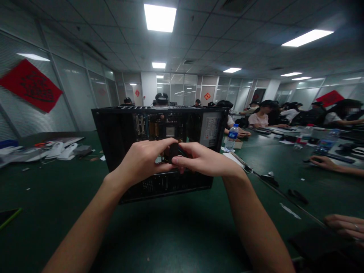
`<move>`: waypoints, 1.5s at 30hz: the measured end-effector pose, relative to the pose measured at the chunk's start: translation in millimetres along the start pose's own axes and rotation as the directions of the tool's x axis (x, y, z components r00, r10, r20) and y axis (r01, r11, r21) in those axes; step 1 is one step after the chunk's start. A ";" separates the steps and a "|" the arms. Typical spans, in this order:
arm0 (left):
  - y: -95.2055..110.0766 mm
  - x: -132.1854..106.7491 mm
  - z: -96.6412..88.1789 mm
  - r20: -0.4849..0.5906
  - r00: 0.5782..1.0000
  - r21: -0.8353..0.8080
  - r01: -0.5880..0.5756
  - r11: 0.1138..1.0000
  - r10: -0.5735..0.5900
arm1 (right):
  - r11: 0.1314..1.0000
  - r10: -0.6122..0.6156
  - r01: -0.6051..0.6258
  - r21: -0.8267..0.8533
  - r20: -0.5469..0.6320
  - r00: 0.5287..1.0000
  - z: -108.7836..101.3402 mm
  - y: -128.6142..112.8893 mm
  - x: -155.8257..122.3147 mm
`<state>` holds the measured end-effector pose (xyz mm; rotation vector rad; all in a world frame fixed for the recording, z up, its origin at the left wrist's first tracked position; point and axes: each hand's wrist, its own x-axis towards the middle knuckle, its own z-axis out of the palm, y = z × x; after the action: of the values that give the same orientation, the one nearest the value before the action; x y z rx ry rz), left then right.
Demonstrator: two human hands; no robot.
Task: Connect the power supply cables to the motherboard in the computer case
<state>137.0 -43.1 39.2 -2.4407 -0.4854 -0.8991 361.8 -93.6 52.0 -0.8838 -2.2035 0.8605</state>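
An open black computer case (113,159) stands on the green table in front of me, its inside facing me. Inside it are a motherboard with pale and orange slots (140,125), a square silver patch (170,132) and a power supply with a white label (209,127). Before the board, my left hand (145,155) and my right hand (199,156) meet, closed from either side on a small dark part (173,151). Thin wires show beside it, near my right fingers. My fingers hide most of the part, so its kind is unclear.
Left on the table (57,204) lie white plastic pieces (61,149), papers and a green-edged dark object (10,217). Right are water bottles (232,137), a cable (273,189) and other people's hands (320,162). Several people sit farther back.
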 end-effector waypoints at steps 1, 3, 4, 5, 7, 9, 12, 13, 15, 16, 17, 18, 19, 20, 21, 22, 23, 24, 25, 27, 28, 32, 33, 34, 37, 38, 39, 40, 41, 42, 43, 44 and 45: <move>-0.2 0.1 -0.3 0.007 1.000 0.001 0.001 1.000 -0.001 | 1.000 -0.008 0.009 -0.013 0.006 1.000 -2.2 2.3 0.4; -1.0 0.7 -0.7 0.019 1.000 0.015 -0.006 1.000 0.006 | 0.996 -0.053 0.051 -0.072 -0.031 0.998 -7.3 10.2 2.5; -1.7 1.0 -0.5 0.022 1.000 0.024 -0.011 1.000 0.010 | 0.990 -0.089 0.080 -0.118 -0.077 0.993 -9.4 15.7 4.5; -2.7 1.1 0.0 0.024 1.000 0.033 -0.012 0.999 0.011 | 0.979 -0.136 0.111 -0.173 -0.138 0.981 -10.8 22.1 7.0; -6.1 0.6 2.2 0.032 0.999 0.044 -0.005 0.999 0.004 | 0.939 -0.242 0.160 -0.305 -0.251 0.937 -11.0 36.2 13.6; -11.1 -1.2 5.3 0.052 0.999 0.044 0.011 0.999 -0.013 | 0.869 -0.351 0.183 -0.460 -0.313 0.882 -8.4 49.7 20.3; -19.5 -5.0 10.2 0.094 0.994 0.021 0.047 0.999 -0.049 | 0.699 -0.499 0.187 -0.690 -0.284 0.819 -4.4 64.5 27.2; -22.0 -6.2 11.7 0.112 0.992 0.002 0.063 0.998 -0.062 | 0.642 -0.530 0.191 -0.743 -0.249 0.811 -3.9 68.0 28.4; -25.8 -7.5 14.8 0.145 0.985 -0.040 0.098 0.994 -0.091 | 0.556 -0.567 0.211 -0.804 -0.180 0.804 -4.4 74.0 30.2; -27.2 -7.6 16.7 0.156 0.982 -0.056 0.117 0.992 -0.107 | 0.529 -0.579 0.225 -0.819 -0.154 0.800 -5.1 76.9 31.1; -28.2 -7.4 19.0 0.155 0.980 -0.061 0.135 0.989 -0.124 | 0.509 -0.591 0.232 -0.829 -0.140 0.795 -5.9 80.1 32.2; -29.1 -6.8 21.8 0.143 0.980 -0.057 0.149 0.987 -0.139 | 0.497 -0.596 0.228 -0.837 -0.138 0.791 -6.6 83.3 33.8; -29.8 -6.1 25.2 0.121 0.982 -0.044 0.154 0.987 -0.147 | 0.493 -0.590 0.211 -0.844 -0.146 0.794 -7.0 86.5 35.7; -30.6 -5.4 29.2 0.104 0.984 -0.023 0.148 0.989 -0.145 | 0.492 -0.572 0.184 -0.851 -0.157 0.805 -7.0 89.6 37.9; -31.5 -4.7 33.8 0.093 0.987 0.006 0.133 0.991 -0.133 | 0.493 -0.545 0.148 -0.857 -0.172 0.821 -6.5 92.3 40.4; -32.7 -4.3 38.9 0.092 0.989 0.041 0.111 0.993 -0.115 | 0.493 -0.510 0.106 -0.864 -0.187 0.840 -5.5 94.4 43.0; -34.1 -4.2 44.5 0.098 0.991 0.075 0.088 0.993 -0.095 | 0.490 -0.469 0.064 -0.870 -0.201 0.860 -4.1 95.9 45.7; -35.8 -4.6 50.4 0.106 0.991 0.102 0.068 0.993 -0.078 | 0.484 -0.423 0.024 -0.875 -0.210 0.881 -2.3 96.8 48.4; -37.9 -5.4 56.5 0.114 0.991 0.115 0.056 0.992 -0.069 | 0.477 -0.374 -0.015 -0.879 -0.218 0.901 -0.4 97.3 50.9; -42.9 -8.2 68.6 0.109 0.990 0.096 0.076 0.992 -0.087 | 0.466 -0.267 -0.096 -0.880 -0.243 0.933 3.4 98.0 55.5; -45.6 -10.0 74.3 0.105 0.988 0.068 0.109 0.992 -0.116 | 0.461 -0.210 -0.143 -0.876 -0.264 0.941 4.9 98.9 57.5; -55.0 -15.1 91.0 0.085 0.945 -0.097 0.323 0.941 -0.315 | 0.457 0.035 -0.298 -0.838 -0.317 0.948 5.9 112.8 63.3; -56.7 -14.9 93.8 0.079 0.928 -0.134 0.371 0.919 -0.364 | 0.470 0.099 -0.312 -0.826 -0.302 0.948 4.6 118.9 64.5; -58.1 -14.0 96.3 0.081 0.914 -0.160 0.406 0.900 -0.398 | 0.485 0.152 -0.319 -0.814 -0.280 0.948 2.8 125.6 65.6; -62.7 -7.7 105.1 0.175 0.904 -0.154 0.416 0.896 -0.390 | 0.511 0.230 -0.339 -0.789 -0.255 0.939 -4.2 145.5 68.3; -64.7 -5.2 109.0 0.233 0.903 -0.136 0.398 0.907 -0.361 | 0.513 0.236 -0.347 -0.785 -0.260 0.936 -6.2 150.9 69.0; -66.7 -2.8 113.4 0.292 0.897 -0.115 0.377 0.919 -0.332 | 0.513 0.240 -0.351 -0.783 -0.262 0.935 -7.7 155.1 69.6; -68.7 -0.9 118.1 0.348 0.885 -0.091 0.360 0.928 -0.310 | 0.514 0.243 -0.353 -0.782 -0.262 0.934 -8.4 158.2 70.1; -70.3 0.6 122.8 0.394 0.869 -0.061 0.348 0.935 -0.298 | 0.514 0.245 -0.355 -0.781 -0.262 0.933 -8.5 160.1 70.5; -71.3 1.7 127.2 0.434 0.852 -0.024 0.337 0.941 -0.294 | 0.514 0.246 -0.356 -0.781 -0.264 0.933 -7.9 160.9 70.8; -71.5 2.5 131.0 0.467 0.833 0.018 0.327 0.945 -0.298 | 0.514 0.244 -0.357 -0.780 -0.266 0.933 -6.9 161.0 71.0; -70.7 3.1 133.9 0.495 0.813 0.062 0.319 0.946 -0.307 | 0.515 0.241 -0.356 -0.780 -0.267 0.933 -5.7 160.4 71.1; -69.0 3.8 136.0 0.516 0.794 0.105 0.313 0.944 -0.321 | 0.516 0.238 -0.355 -0.779 -0.268 0.934 -4.3 159.5 71.1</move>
<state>174.9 89.4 -26.2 -2.6241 -1.1231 -0.3111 379.8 51.7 -43.4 -1.7433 -2.3423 -0.2087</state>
